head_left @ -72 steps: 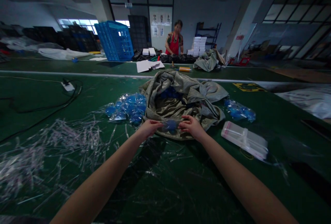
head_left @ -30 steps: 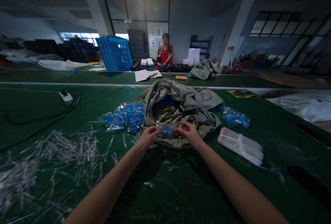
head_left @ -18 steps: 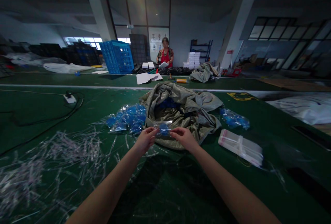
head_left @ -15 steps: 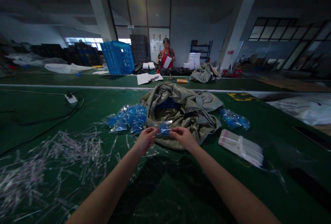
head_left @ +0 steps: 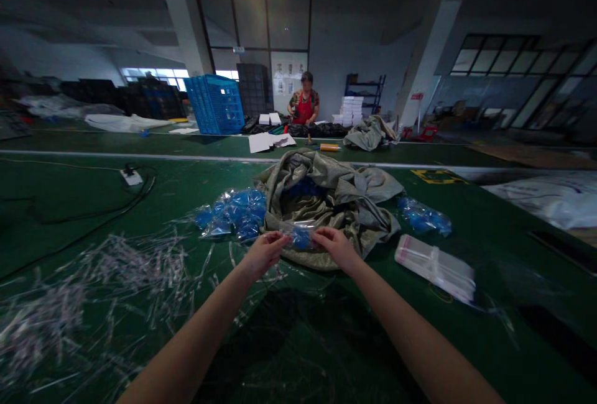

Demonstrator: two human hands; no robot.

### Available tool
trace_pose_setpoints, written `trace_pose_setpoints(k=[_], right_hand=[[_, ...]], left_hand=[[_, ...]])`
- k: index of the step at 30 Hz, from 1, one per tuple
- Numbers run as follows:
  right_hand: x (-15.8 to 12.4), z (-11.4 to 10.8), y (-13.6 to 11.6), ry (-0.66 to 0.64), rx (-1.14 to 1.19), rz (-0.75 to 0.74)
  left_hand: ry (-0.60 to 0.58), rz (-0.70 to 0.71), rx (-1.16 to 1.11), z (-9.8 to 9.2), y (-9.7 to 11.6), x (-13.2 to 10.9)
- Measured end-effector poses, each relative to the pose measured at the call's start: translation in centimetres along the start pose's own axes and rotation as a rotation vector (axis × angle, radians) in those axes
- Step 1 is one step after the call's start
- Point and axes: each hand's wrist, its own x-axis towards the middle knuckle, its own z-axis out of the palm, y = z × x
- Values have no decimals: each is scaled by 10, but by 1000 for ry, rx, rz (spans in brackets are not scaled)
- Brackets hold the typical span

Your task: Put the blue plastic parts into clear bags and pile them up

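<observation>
Head view: your left hand [head_left: 263, 255] and right hand [head_left: 336, 247] sit narrow, pinching a crinkly clear plastic bag of blue pieces [head_left: 301, 238] between them. It's barely shifted from a moment ago, right over the front edge of a crumpled olive woven sack [head_left: 321, 171] on the green worktop [head_left: 196, 174].

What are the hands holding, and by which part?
A small clear plastic bag with a blue item inside, held at its opposite ends by the left hand and the right hand.
</observation>
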Motion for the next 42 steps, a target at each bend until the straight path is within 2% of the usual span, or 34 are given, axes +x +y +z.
trace_pose_setpoints(k=[9,20,27,32,36,39,42], right_hand=[[-6,-4,-4,115,1,-104],[-2,0,2,165,-117,-172],[-5,1,4,167,114,-35],[-9,-2,12,197,173,-57],[-11,-1,16,169,378,-63],[-15,5,17,128,551,-32],[-21,6,18,134,561,23]], left_hand=[[88,-29,25,7,1,0],[44,-34,29,10,0,-1],[-14,-19,92,11,-3,-2],[-63,-19,78,14,-5,-4],[-128,-17,18,22,-4,-8],[-144,10,-61,29,-6,-10],[-136,40,-59,31,-12,-8]])
